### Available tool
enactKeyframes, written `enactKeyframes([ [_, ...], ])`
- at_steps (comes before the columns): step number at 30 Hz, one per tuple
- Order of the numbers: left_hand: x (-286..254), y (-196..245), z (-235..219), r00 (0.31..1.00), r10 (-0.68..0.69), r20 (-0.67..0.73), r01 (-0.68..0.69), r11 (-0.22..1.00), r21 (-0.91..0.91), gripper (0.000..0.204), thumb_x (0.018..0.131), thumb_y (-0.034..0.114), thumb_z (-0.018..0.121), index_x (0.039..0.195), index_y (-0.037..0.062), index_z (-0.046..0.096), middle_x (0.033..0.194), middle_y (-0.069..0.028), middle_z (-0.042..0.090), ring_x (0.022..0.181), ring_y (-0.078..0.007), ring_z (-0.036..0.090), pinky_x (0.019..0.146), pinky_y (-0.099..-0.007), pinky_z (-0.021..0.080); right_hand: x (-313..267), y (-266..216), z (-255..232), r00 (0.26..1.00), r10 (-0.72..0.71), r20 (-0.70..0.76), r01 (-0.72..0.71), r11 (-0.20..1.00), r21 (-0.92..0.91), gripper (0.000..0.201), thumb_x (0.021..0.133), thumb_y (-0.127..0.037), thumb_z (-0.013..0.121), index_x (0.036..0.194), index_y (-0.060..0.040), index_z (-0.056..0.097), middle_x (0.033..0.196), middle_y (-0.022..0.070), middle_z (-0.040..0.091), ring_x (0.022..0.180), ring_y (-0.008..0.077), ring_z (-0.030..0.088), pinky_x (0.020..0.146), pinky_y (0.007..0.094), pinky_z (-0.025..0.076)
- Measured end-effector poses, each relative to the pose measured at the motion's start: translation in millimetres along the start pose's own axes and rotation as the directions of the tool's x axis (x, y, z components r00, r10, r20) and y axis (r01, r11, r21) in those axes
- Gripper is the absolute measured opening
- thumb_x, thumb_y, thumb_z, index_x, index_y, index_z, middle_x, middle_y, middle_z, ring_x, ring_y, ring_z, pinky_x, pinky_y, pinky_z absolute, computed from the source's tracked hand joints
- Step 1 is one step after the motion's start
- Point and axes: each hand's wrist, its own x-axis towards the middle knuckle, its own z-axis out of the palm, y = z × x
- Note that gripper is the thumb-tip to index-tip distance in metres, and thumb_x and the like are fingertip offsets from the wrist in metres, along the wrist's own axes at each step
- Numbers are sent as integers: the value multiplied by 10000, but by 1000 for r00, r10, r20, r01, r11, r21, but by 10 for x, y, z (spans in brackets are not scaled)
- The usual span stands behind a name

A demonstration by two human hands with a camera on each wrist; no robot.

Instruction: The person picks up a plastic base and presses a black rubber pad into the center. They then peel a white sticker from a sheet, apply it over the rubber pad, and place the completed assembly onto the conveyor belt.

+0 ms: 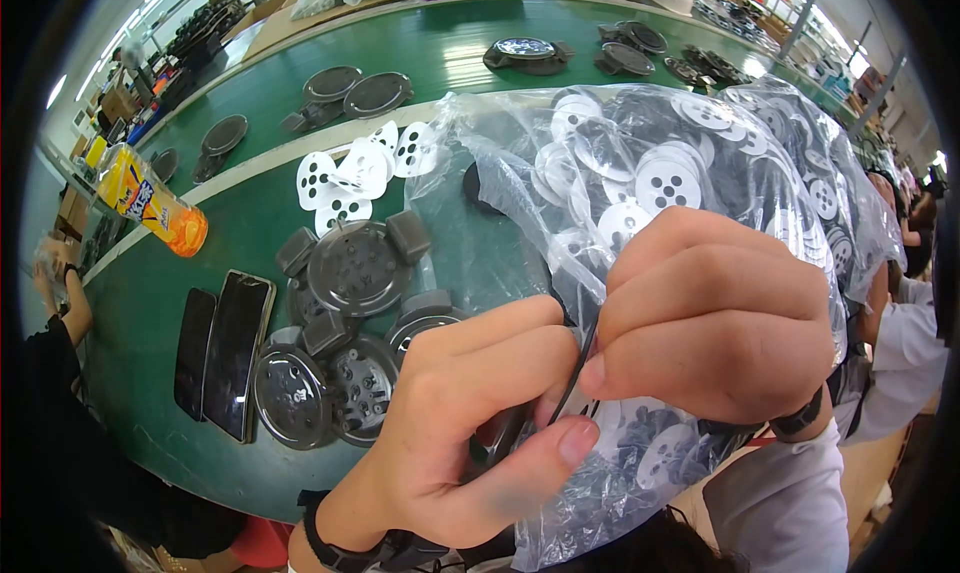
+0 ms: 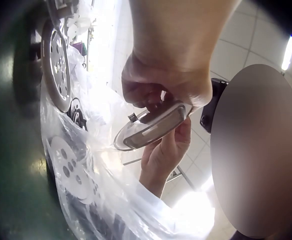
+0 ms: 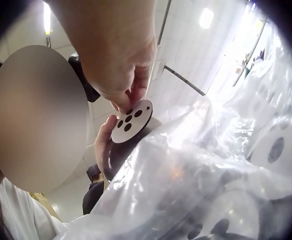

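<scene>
My left hand (image 1: 470, 413) grips a dark round plastic housing (image 2: 158, 125) by its rim, thumb on the near side. In the head view the housing is mostly hidden behind the fingers and only a thin dark edge shows. A flat white disc with several round holes (image 3: 131, 121) lies against the housing's face in the right wrist view. My right hand (image 1: 715, 318) pinches the disc at its upper edge, fingers curled, close to the left fingertips. Both hands are raised in front of a clear plastic bag (image 1: 520, 188) full of similar white discs (image 1: 668, 181).
Several grey housings (image 1: 360, 268) lie left of the hands on the green table (image 1: 140, 303), beside two phones (image 1: 240, 353). Loose white discs (image 1: 360, 168) and an orange drink bottle (image 1: 150, 198) are farther back. More housings (image 1: 378, 95) sit on the green surface behind. Other people flank the table.
</scene>
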Motion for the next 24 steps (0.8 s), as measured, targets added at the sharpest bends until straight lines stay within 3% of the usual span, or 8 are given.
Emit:
enactKeyframes([
  [7,-10,-11,2,1000,-19,-8,18,1000,-17,120,694,62,575,692,0,473,592,-52,367,468,-167,346,423,-279,244,-5,14,17,999,-49,1,49,999,-8,90,631,-39,648,720,-24,644,704,68,584,554,199,537,486,274,456],
  [13,6,-12,4,998,-55,20,56,998,-32,126,704,58,574,689,-1,464,594,-52,366,473,-163,347,427,-279,243,16,-16,-17,997,17,76,-17,1000,1,80,632,-44,651,706,-24,627,704,70,583,566,201,541,499,276,462],
  [24,-2,-22,4,1000,-30,-8,29,996,-82,108,705,38,571,709,-9,474,587,-48,369,476,-158,345,432,-282,240,-3,-4,28,999,-32,3,32,999,12,76,653,-66,636,719,-29,643,694,55,576,552,190,531,498,262,450],
])
